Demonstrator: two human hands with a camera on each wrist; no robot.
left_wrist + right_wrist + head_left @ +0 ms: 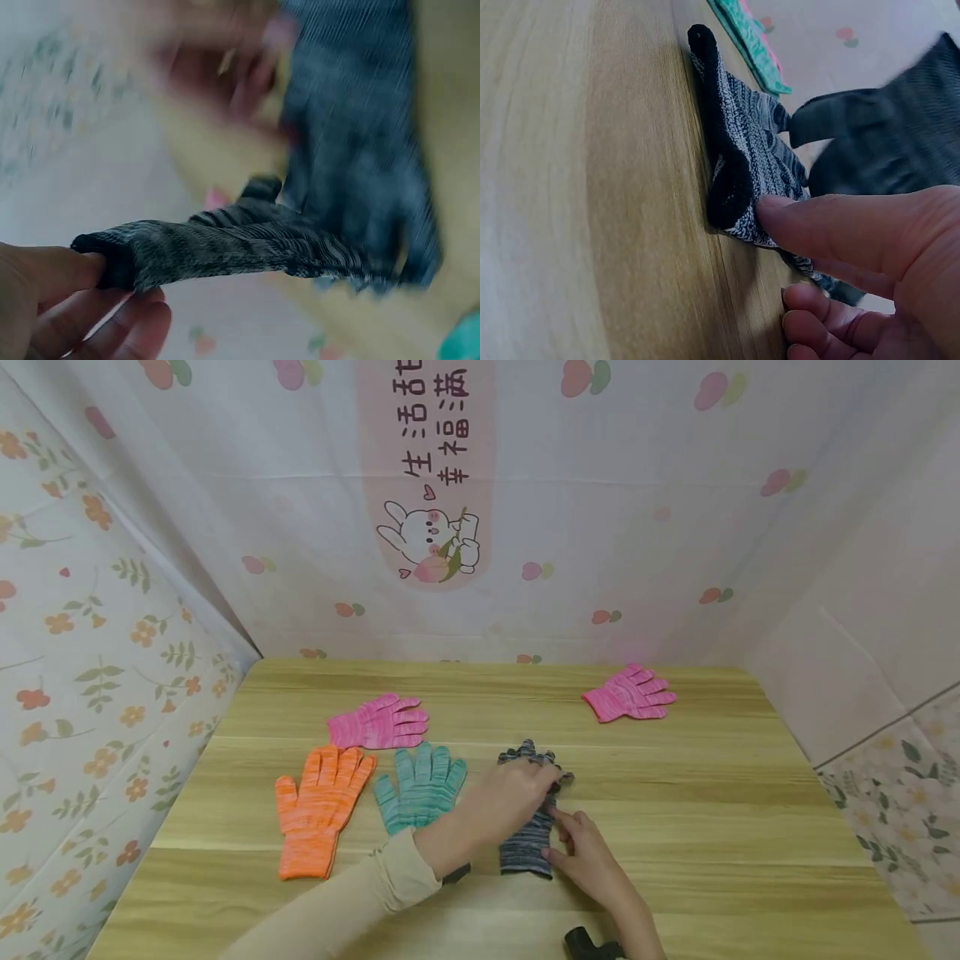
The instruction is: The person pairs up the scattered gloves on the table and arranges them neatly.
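Aligning the grey-striped knit gloves (527, 853), midway between the tabletop's (750, 827) left and right edges, appears current: left hand (498, 806) pinches one end, right hand (592, 864) pinches the cuff side; smoothing appears required next.

Wears a plain, pale cream sleeve (330, 902) on the left, long and softly creased, ending in a gathered cuff (408, 872). Has bare hands (588, 858) with short fingernails (778, 201). Shows a bare right forearm (636, 917), beside it a black, rounded fitting (591, 945).
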